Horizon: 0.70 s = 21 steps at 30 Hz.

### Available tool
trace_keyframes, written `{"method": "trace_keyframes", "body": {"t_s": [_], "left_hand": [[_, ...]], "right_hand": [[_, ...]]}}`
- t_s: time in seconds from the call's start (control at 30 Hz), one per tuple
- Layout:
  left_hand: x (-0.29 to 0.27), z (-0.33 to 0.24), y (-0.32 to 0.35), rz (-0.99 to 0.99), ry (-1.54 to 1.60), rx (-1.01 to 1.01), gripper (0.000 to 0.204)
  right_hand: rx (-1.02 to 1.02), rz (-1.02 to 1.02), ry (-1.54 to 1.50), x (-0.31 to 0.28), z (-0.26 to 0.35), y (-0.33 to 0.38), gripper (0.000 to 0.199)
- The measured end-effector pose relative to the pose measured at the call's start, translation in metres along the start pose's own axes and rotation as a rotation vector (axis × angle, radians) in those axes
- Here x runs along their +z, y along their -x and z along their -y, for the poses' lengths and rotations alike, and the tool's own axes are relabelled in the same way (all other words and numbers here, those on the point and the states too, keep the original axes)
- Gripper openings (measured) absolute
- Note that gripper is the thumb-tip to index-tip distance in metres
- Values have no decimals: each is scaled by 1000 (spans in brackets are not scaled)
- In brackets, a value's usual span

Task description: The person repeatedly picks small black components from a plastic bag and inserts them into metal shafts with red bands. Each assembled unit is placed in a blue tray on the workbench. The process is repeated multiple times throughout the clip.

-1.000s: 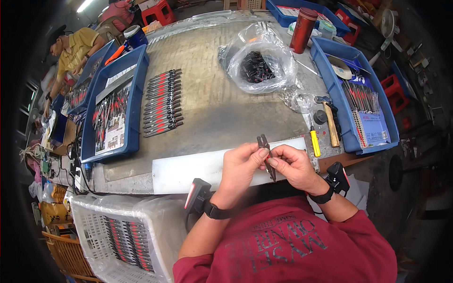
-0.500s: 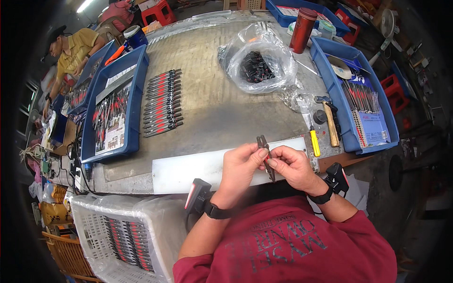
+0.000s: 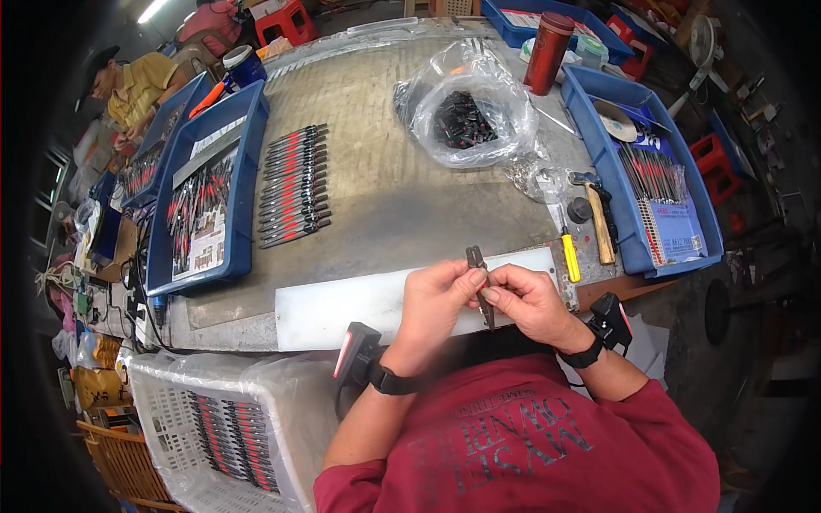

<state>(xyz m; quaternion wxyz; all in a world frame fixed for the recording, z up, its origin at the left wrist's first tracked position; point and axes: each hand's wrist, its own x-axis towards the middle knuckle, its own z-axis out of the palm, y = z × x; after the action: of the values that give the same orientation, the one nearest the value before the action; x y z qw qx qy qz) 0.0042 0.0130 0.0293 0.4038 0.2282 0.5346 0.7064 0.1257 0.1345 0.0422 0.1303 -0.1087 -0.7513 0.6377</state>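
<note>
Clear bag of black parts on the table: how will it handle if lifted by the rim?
The bag is probably floppy: its thin film is crumpled. The black parts would likely shift and sag, since they lie in a loose heap. With the mouth open, tipping could spill some.

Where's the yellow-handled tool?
In the head view, the yellow-handled tool lies on the table, at right, between the right hand and the hammer.

Between the left hand (image 3: 436,299) and right hand (image 3: 534,303), the slim dark pieces (image 3: 488,315) have turned slightly nearer upright, their lower ends swinging a little leftward. Well beyond the hands, to their left, a co-worker (image 3: 147,84) has withdrawn the arm that stretched downward.
</note>
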Motion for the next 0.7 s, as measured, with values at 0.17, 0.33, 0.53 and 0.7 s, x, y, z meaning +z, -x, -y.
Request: {"method": "trace_keyframes", "body": {"t_s": [0.17,0.33,0.53,0.7], "left_hand": [[1,-2,1,-16,-102,21,11],[-4,-10,4,78,-599,296,12],[-1,-19,11,210,-739,237,10],[0,-17,10,198,-641,130,17]], "right_hand": [[8,18,43,-2,-3,-2,12],[-188,-5,311,-25,2,-15,14],[-280,236,406,-37,11,-21,12],[-291,135,401,-32,14,-20,10]]}}
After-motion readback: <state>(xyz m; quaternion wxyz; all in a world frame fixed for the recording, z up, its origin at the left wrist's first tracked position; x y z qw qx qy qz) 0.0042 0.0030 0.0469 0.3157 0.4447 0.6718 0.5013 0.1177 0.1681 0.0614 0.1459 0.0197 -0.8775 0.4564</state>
